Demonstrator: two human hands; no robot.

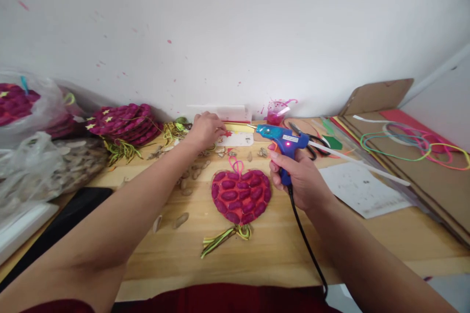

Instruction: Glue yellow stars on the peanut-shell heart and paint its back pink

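My right hand (293, 173) is wrapped round a blue glue gun (288, 139), its nozzle aimed left and a long white glue stick coming out of its back. My left hand (206, 129) reaches to the back of the table, fingers curled down by a white card (235, 139) with a red star and a yellow strip (238, 127); what its fingertips hold, if anything, is hidden. Between my arms a heart covered in purple peanut shells (241, 196) lies flat, with a pink loop on top and a yellow-green tassel (223, 239) below.
Stacked purple shell pieces (127, 124) and bags stand at the left. Loose peanuts (186, 183) lie near my left forearm. Behind the gun are a pink-stained cup (276, 113) and black scissors (314, 144). Cardboard (436, 181) and coloured cords are at right. The gun's cable hangs over the front edge.
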